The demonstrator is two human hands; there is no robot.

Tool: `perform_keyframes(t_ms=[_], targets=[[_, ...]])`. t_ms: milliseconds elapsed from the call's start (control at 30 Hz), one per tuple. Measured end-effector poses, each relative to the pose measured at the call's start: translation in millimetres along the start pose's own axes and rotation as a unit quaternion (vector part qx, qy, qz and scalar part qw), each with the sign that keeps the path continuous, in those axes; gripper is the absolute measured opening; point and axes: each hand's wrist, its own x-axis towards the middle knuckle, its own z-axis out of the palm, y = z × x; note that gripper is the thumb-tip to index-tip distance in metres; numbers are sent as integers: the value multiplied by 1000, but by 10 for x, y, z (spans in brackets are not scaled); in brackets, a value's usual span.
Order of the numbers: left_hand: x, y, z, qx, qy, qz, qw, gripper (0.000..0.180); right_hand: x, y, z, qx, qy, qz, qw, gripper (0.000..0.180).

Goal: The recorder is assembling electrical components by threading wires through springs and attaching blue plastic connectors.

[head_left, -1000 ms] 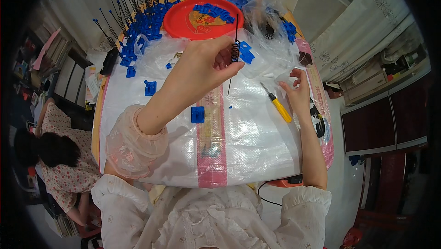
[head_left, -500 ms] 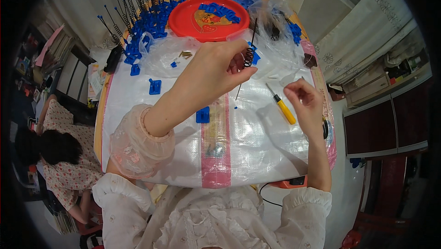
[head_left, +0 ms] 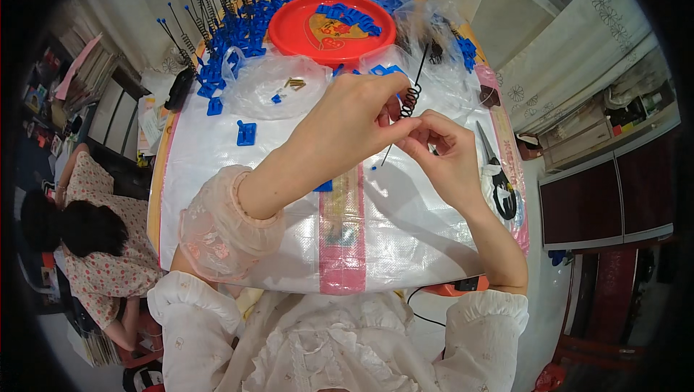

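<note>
My left hand (head_left: 361, 112) pinches a black coiled spring wire (head_left: 410, 101), held slantwise above the table with a straight end sticking out above and below the coil. My right hand (head_left: 450, 155) is closed in a pinch right beside it, its fingertips meeting my left thumb. Whatever those right fingers hold is hidden. Under the wire's lower end lies a tiny blue bit (head_left: 374, 168). One blue plastic part (head_left: 246, 133) rests left of my left forearm; a second blue part (head_left: 324, 185) is partly covered by that forearm.
Many blue parts (head_left: 231, 45), several carrying upright springs, crowd the far left. A red tray (head_left: 282, 44) with blue pieces stands at the back. Brass pieces (head_left: 295, 83) lie on a clear plastic bag (head_left: 253, 92). Black-handled scissors (head_left: 502, 193) lie right. A person (head_left: 101, 240) sits at left.
My right hand has moved left and up to meet my left hand at the spring wire. The wire has shifted slightly right. The yellow-handled screwdriver is now hidden behind my right hand.
</note>
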Motion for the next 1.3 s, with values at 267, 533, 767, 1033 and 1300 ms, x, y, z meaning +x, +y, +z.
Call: perform_keyframes(t_ms=[267,533,767,1033,1300], targets=[[0,27,37,3,2,10,1000,27,8,32,28,-6,20,-25,999,8],[-41,36,-10,-14,-6,-5,1000,30,2,22,20,16,25,-13,999,7],[-533,-176,-394,28,-34,-120,992,40,-7,70,-18,22,33,0,999,10],[-1248,-527,-226,30,-108,-216,970,49,-22,91,-28,29,38,14,999,9],[-1201,-634,-155,64,-112,-226,966,44,6,94,-40,39,40,5,998,8]])
